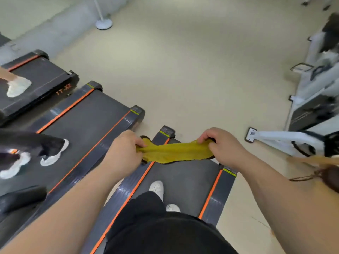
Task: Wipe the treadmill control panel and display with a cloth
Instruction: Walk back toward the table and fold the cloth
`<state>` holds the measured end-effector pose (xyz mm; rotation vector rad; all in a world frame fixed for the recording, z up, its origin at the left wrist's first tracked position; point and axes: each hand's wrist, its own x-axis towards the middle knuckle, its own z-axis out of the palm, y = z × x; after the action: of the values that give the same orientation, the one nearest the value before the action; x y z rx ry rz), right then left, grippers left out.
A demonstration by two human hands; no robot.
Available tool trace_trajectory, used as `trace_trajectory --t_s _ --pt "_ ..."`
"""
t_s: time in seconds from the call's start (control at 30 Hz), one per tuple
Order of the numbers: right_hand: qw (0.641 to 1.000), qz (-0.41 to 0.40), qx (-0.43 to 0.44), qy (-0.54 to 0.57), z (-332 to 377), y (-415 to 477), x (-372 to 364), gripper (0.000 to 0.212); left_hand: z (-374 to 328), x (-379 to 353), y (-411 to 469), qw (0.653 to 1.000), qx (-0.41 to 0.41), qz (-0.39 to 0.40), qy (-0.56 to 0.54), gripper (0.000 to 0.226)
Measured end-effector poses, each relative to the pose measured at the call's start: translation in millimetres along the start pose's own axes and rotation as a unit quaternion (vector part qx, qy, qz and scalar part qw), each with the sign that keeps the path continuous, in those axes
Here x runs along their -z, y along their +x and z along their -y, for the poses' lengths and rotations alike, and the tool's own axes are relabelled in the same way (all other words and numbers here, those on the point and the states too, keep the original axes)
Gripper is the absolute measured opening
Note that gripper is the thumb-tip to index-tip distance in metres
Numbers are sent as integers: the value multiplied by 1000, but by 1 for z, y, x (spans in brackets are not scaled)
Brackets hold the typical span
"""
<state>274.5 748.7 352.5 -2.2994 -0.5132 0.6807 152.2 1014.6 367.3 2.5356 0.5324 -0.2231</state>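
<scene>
A yellow cloth (174, 152) with a dark edge is stretched and twisted between my two hands above a treadmill belt (185, 178). My left hand (124, 149) grips its left end. Its right end is held in my right hand (222, 145), fingers curled round it. I stand on the black treadmill with orange stripes, my white shoes (157, 187) on the belt. No control panel or display is in view.
Two more treadmills lie to the left; another person's white shoes (53, 156) stand on the nearer one (88, 114) and a foot (17, 87) on the far one. White gym machines (311, 99) fill the right. A white round stand base (103, 23) sits far back on the beige floor.
</scene>
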Motion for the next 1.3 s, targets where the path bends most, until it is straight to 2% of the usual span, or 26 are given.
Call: trace_trajectory --t_s 0.07,0.13,0.17,0.23,0.3,0.37,0.4,0.47,0.53,0.6,0.7,0.83,0.9,1.03,1.2,1.3 --pt "1000 -8 -25 13 -16 5 16 40 -18 -8 36 999 -37 19 10 23" --pt "997 -18 -53 49 -30 10 33 20 -35 -13 76 996 -83 37 0 24" --pt "995 -20 -68 65 -38 14 42 16 -43 -15 97 993 -106 43 -7 22" --pt "996 -31 -75 37 -57 27 62 31 -61 -21 141 989 -136 57 -12 16" --pt "994 -53 -89 -26 -70 41 81 27 -83 -27 182 986 -135 87 -45 15" --pt "987 -60 -132 -65 -83 55 97 19 -107 -28 220 978 -130 127 -100 14" --pt "983 -62 -155 -75 -90 61 104 21 -119 -28 237 974 -129 142 -123 15" --pt "975 -82 -197 -67 -103 69 121 27 -142 -28 268 964 -131 176 -152 16" --pt "964 -132 -229 -12 -113 76 138 27 -167 -29 298 954 -136 198 -181 16" --pt "935 -208 -266 107 -120 80 153 27 -191 -31 322 942 -126 213 -226 15" --pt "857 -307 -294 290 -131 83 170 23 -224 -43 353 924 -79 224 -301 14" --pt "753 -426 -313 391 -155 100 195 17 -269 -73 389 896 4 272 -352 9" --pt "718 -464 -323 406 -170 113 209 12 -299 -90 402 888 30 294 -353 7" --pt "695 -487 -295 439 -196 148 244 9 -367 -116 415 883 26 310 -350 6" --pt "697 -484 -246 469 -210 188 293 11 -453 -143 427 888 0 292 -356 8" --pt "696 -495 -230 467 -225 205 313 10 -494 -169 434 883 -21 308 -353 9"
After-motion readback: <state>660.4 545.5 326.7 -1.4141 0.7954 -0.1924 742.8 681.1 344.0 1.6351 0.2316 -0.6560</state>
